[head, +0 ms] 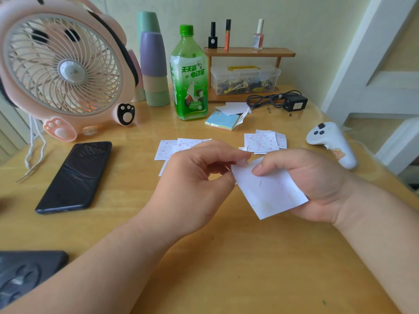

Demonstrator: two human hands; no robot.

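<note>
The white paper (269, 193) is up in the air, just above the tabletop (226, 268), held between two hands. It is a square and it is tilted, with one corner pointing up. The left hand (192, 177) pinches that top corner with its thumb and first finger. The right hand (315, 177) grips the right side of the paper. Its thumb presses on top and its other fingers curl under.

Just behind the hands lie two bunches of small squares with tiny red dots. The left bunch (166, 149) is partly hidden by the left hand. The right bunch (260, 142) is in plain sight. A bit farther back sits a pad of coloured notes (221, 121), with white sheets (233, 108) next to it.

A black phone (74, 175) lies flat to the left. Behind it stands a big pink fan (63, 66) with paw feet. Beside the fan is a stack of cups (154, 64), and then a green bottle (189, 75). Right of the bottle is a small wooden shelf (249, 52). Three little bottles (258, 39) stand on top of it, and a clear box (244, 79) sits under it. A black plug (294, 103) with its cord lies in front of the shelf. A white controller (331, 141) lies on the right, near the edge.
</note>
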